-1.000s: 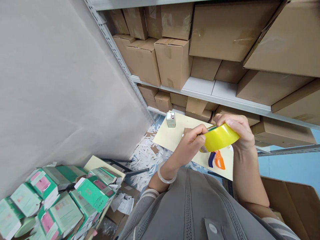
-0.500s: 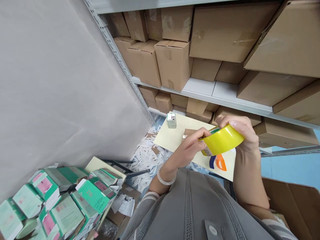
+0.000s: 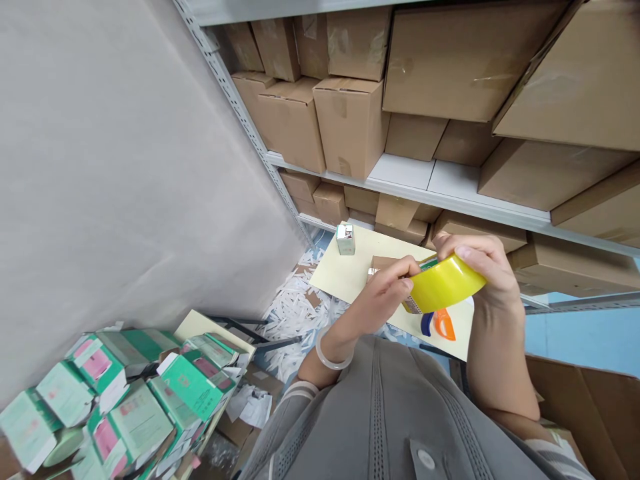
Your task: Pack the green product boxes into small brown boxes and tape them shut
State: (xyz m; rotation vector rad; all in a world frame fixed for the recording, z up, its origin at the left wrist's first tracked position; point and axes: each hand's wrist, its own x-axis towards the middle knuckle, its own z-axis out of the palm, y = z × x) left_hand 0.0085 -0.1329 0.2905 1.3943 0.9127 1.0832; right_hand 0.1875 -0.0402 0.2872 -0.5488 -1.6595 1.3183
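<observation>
A wide roll of yellow packing tape (image 3: pixel 445 285) is held up between both hands above the pale table (image 3: pixel 345 280). My left hand (image 3: pixel 387 293) grips its left side, fingers reaching into the core and thumb on the outer face. On the right side, my right hand (image 3: pixel 483 263) is closed round the rim with the thumb on top. Below the roll lie an orange tape dispenser (image 3: pixel 443 325) and a dark blue curved piece (image 3: pixel 427 324). Behind my left hand sits a small cardboard box (image 3: pixel 384 263), partly hidden. A small pale green box (image 3: pixel 345 240) stands at the table's far left corner.
Metal shelves (image 3: pixel 345 179) stacked with cardboard boxes (image 3: pixel 347 123) rise behind the table. Several green and white cartons (image 3: pixel 197 387) are heaped at lower left. White paper strips (image 3: pixel 295 313) cover the floor. An open carton (image 3: pixel 585 400) stands at lower right.
The tape roll has turned slightly in my hands, and my left thumb now lies further over its edge. The view has shifted a little; both hands keep their grip.
</observation>
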